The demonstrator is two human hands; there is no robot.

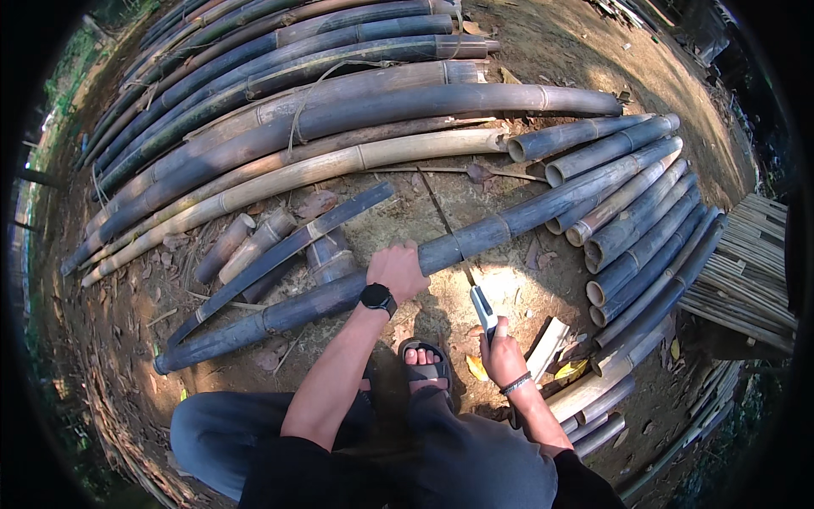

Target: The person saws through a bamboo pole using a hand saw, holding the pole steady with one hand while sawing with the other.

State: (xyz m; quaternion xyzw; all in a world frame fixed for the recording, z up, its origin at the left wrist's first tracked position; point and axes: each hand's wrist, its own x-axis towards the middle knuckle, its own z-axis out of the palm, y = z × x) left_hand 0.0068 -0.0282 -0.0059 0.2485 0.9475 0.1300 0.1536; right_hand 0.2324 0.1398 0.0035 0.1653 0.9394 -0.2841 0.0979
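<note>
A long dark bamboo pole [314, 304] slants across the ground before me, from lower left toward the cut lengths at upper right. My left hand [398, 268] grips it from above near its middle, fingers curled over the far side and partly hidden. In my right hand [503, 355] is a hand saw [483, 307], held by its dark and pale handle. The saw's thin blade points away from me and crosses the pole just right of my left hand. How deep the teeth sit in the bamboo I cannot tell.
Whole bamboo poles [339, 114] lie in rows at the far left. Several cut bamboo lengths [632, 242] fan out at right, beside a stack of thin slats [746, 267]. Short offcuts [259, 242] and a split strip [288, 246] lie left. My sandalled foot [424, 365] is below the pole.
</note>
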